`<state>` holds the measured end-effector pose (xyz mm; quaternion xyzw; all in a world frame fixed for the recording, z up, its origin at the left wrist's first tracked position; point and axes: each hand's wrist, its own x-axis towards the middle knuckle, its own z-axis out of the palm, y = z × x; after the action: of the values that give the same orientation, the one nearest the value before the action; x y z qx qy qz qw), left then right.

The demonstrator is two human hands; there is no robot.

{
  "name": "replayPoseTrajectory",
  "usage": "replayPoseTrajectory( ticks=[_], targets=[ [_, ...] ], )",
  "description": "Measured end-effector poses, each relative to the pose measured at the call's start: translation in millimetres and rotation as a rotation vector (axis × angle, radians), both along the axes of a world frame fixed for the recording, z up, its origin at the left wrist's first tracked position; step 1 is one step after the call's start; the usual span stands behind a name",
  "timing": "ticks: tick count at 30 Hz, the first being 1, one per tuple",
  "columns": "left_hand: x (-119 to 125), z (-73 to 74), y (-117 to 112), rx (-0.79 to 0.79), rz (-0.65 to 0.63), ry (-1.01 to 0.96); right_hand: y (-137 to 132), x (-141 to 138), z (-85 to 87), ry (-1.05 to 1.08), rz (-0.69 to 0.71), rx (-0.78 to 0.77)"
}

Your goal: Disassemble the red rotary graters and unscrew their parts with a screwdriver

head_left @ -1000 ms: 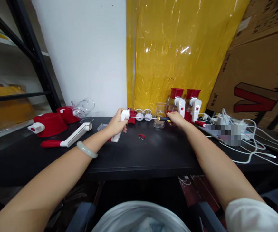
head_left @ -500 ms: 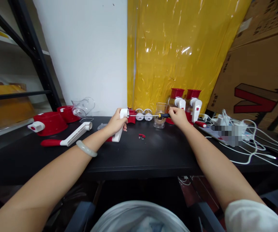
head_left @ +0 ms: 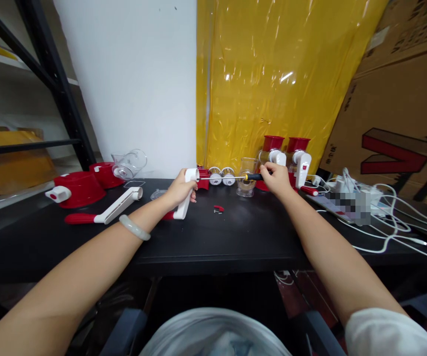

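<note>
My left hand [head_left: 182,190] is wrapped round a white crank handle [head_left: 185,203] with a red grip, held up over the black table. In my right hand [head_left: 276,177] is a screwdriver [head_left: 252,177] with a black and yellow handle, lying level. Its thin shaft points left, and the tip meets the round end of the crank; the exact contact is too small to make out. A small red piece [head_left: 218,208] and a few tiny screws [head_left: 216,212] lie on the table below the shaft.
At left rest another crank handle [head_left: 118,205], red bases [head_left: 81,190] and a clear plastic housing [head_left: 131,165]. Behind the screwdriver stand metal drums [head_left: 228,176] and a clear cup [head_left: 248,185]. Assembled red-and-white grinders [head_left: 298,144] and tangled white cables [head_left: 387,222] are at right.
My right hand has turned slightly on the screwdriver handle, its fingers shifting. The crank stays in my left hand, and the view has drifted a little.
</note>
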<state>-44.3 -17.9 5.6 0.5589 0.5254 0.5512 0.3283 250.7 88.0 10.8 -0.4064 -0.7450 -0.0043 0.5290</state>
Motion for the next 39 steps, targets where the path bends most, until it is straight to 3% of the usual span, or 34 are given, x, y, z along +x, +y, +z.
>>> replayPoseTrajectory(
  ticks=[2,8,13,15,21,26,39],
  targets=[
    [0,-1.1,1,0.013,-0.005,0.017,6,-1,-2.0,0.065,0.05,-0.137],
    [0,-2.6,-1,0.099,0.062,0.3,19,-7,-10.4,0.199,0.091,-0.789],
    [0,-1.3,-5,0.161,0.125,0.428,17,-8,-9.8,0.33,0.114,-0.936],
    [0,-1.5,-6,0.175,0.125,0.446,18,-8,-9.4,0.327,0.104,-0.898],
    [-3,-2.1,-4,0.167,0.11,0.445,21,-8,-11.5,0.159,0.004,-0.594],
    [-4,-0.1,-3,0.149,0.115,0.409,10,-9,-6.3,0.087,-0.054,-0.387],
    [-3,-3.3,5,0.072,0.04,0.088,-8,-8,3.0,-0.009,-0.109,0.209]
  ],
)
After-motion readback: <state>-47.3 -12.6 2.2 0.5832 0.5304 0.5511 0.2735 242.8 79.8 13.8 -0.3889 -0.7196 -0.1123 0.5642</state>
